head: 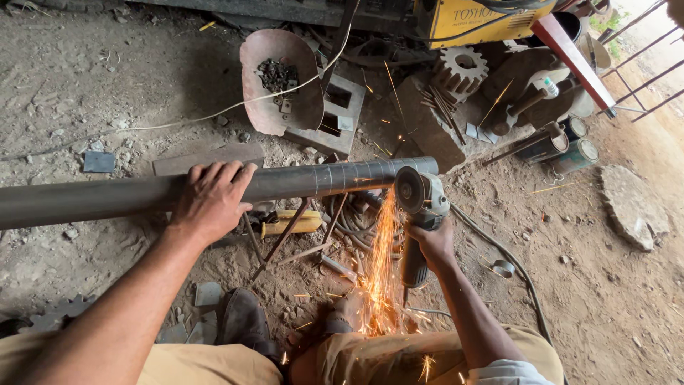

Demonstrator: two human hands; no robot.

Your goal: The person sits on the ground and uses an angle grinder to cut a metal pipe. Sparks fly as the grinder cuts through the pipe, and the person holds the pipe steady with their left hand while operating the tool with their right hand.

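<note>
Pipe (142, 196) under left hand (210, 199), grinder (420, 203) in right hand (431, 242) — sparks (381, 278) below

A rusty pan (274, 107) of small metal bits lay on the dirt floor (627, 306). Beside it sat a gear wheel (460, 70), a yellow machine (474, 20), two tins (573, 142) and a flat stone (633, 203).

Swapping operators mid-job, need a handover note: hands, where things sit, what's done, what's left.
Left hand presses down on the long steel pipe, which lies across a small metal stand.
Right hand grips the angle grinder; its disc sits at the pipe's right end, sparks falling toward the knees.
Done: disc is biting near the end of the pipe.
Left: the end piece is not off; depth of cut cannot be told.
</note>
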